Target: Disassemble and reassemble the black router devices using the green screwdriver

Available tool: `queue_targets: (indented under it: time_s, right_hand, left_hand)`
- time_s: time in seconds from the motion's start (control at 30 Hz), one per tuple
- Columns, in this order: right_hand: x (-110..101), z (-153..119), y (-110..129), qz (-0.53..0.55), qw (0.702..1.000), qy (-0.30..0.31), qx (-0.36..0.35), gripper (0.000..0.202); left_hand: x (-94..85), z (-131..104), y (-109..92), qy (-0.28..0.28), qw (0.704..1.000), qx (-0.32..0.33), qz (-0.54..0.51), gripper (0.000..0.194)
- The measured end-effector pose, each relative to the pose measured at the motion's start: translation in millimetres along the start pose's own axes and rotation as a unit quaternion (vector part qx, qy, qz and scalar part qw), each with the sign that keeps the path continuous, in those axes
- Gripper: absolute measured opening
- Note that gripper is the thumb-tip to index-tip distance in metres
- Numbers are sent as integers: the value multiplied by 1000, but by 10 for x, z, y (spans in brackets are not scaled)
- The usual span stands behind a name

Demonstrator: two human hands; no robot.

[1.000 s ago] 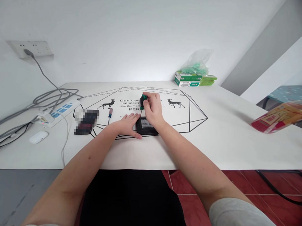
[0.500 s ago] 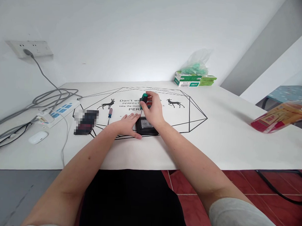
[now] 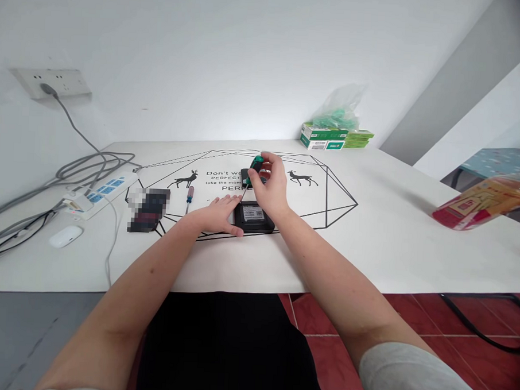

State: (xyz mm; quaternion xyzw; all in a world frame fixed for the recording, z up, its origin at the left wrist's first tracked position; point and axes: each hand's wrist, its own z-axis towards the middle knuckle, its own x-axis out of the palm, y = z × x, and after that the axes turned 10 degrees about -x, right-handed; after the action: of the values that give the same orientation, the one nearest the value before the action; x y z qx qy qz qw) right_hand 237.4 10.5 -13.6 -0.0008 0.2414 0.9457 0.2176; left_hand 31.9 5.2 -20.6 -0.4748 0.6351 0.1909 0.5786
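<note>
My right hand (image 3: pixel 273 188) is closed around the handle of a green and black screwdriver (image 3: pixel 256 164). The screwdriver leans, its shaft pointing down and left to the upper left corner of a flat black device (image 3: pixel 265 225) with a white label; whether the tip touches cannot be made out. Flat on the table lies my left hand (image 3: pixel 218 216), fingers stretched out and thumb apart, against the device's left edge. Partly hidden behind my right hand is another dark object (image 3: pixel 244 176). A second screwdriver (image 3: pixel 190 194) with a red and blue handle rests left of my left hand.
On the left are a pixelated dark item (image 3: pixel 151 210), a white case (image 3: pixel 66 236), a power strip (image 3: pixel 109 194) and coiled grey cables (image 3: pixel 80 165). Green boxes (image 3: pixel 325 134) with a plastic bag (image 3: pixel 339 109) stand at the back. A red and orange package (image 3: pixel 479 202) lies at right.
My right hand has shifted slightly right and away from me, and the screwdriver has gone from nearly upright to a clear lean. More of the device's label shows. My left hand stays put.
</note>
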Motion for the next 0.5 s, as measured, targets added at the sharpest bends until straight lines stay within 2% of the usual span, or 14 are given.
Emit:
queue_targets:
  time_s: [0.07, 0.17, 0.27, 0.37, 0.5]
  right_hand:
    - [3, -4, -8, 4, 1000, -14, 7, 42]
    - [19, -18, -22, 15, 999, -29, 22, 43]
    - [40, -35, -30, 39, 998, -45, 38, 43]
    - [48, -47, -36, 52, 997, -47, 44, 43]
    - [36, -56, -56, 38, 998, -44, 31, 42]
  left_hand:
    - [-16, 2, 12, -37, 998, 7, -44, 121]
    - [-36, 7, 8, -116, 988, 33, -98, 79]
    - [-50, 21, -14, -196, 976, 49, -81, 39]
    - [-77, 48, -13, -230, 971, 28, -55, 26]
    - [-150, 88, 102, -243, 968, -59, 5, 21]
